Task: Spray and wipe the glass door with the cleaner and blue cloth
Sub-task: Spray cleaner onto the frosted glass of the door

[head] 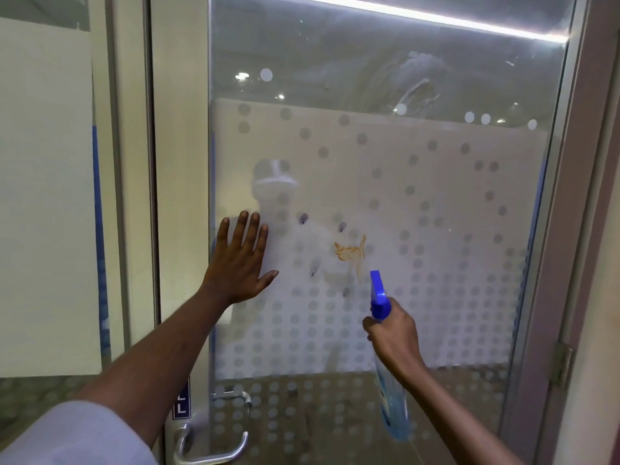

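A glass door (436, 196) with a frosted dotted film fills the view. An orange-brown stain (352, 252) marks the glass near the middle. My left hand (240, 260) lies flat and open against the glass at the door's left edge. My right hand (392, 333) grips the neck of a spray bottle (392, 404) of blue cleaner, and its blue nozzle (377, 285) points up at the glass just below and right of the stain. No blue cloth is in view.
A metal lever handle (208, 448) sits at the lower left of the door. A hinge (562, 364) shows on the frame at the right. Smears show on the upper glass (419, 82). A pale wall panel (47, 196) stands at left.
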The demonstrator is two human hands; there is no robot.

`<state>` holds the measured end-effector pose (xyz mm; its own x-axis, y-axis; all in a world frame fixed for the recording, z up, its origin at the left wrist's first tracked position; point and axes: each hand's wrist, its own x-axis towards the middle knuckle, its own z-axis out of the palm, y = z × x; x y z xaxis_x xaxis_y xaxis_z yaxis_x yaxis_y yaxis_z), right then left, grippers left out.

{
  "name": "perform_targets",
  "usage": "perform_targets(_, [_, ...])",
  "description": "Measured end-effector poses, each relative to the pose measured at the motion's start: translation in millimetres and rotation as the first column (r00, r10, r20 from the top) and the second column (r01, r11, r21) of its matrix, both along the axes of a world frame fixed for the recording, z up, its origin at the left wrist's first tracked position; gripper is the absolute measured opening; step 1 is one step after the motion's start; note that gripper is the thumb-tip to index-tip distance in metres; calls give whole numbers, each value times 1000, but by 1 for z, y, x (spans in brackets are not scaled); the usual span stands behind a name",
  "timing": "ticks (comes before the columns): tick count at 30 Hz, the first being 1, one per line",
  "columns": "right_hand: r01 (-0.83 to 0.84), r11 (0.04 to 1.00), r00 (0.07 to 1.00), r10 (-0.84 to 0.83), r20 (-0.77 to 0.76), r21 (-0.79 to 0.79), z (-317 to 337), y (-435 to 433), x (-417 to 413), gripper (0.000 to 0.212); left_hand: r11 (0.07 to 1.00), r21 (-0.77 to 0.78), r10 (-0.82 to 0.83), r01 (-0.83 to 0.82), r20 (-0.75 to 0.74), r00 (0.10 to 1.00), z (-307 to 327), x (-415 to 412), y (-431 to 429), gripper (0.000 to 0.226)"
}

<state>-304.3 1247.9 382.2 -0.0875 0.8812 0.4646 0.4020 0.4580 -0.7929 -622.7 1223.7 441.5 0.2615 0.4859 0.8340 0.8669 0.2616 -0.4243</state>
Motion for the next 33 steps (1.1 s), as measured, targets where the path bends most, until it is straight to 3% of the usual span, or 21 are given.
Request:
perform_targets(4, [-35, 996, 998, 30, 63, 86, -8, -12, -12, 20, 1000, 18, -11, 11, -14, 1000, 0, -1, 1, 91])
perform_targets(8, [-132, 975, 985, 108, 136, 181, -2, -25, -29, 42, 1000, 24, -19, 19, -13, 1000, -1, -2, 3, 92])
perform_targets(14, [-216, 948, 969, 178, 171, 234, 22, -37, -57, 16, 999, 33, -41, 41, -17, 999, -1, -3, 2, 91])
perform_targets(18, [-233, 928, 963, 178, 203, 290, 33, -39, -72, 18, 998, 39, -49, 49, -24, 999, -1, -3, 3, 90])
perform_targets(22, [-251, 923, 965, 215, 150, 291, 35, -38, -79, 37, 999, 32, -39, 40, -21, 999, -2, -4, 3, 91])
perform_targets(25, [-218, 938, 972, 185, 144, 270, 32, -34, -80, 19, 999, 19, -33, 33, -9, 999, -2, -4, 3, 91])
perform_targets(28, [-211, 948, 973, 180, 147, 239, 30, -30, -80, 15, 1000, -5, -25, 25, 2, 1000, -1, -1, 1, 91])
perform_targets(33, [-259, 934, 963, 231, 135, 248, 24, -30, -80, 38, 998, -66, 25, -22, 49, 998, 1, 7, -8, 91])
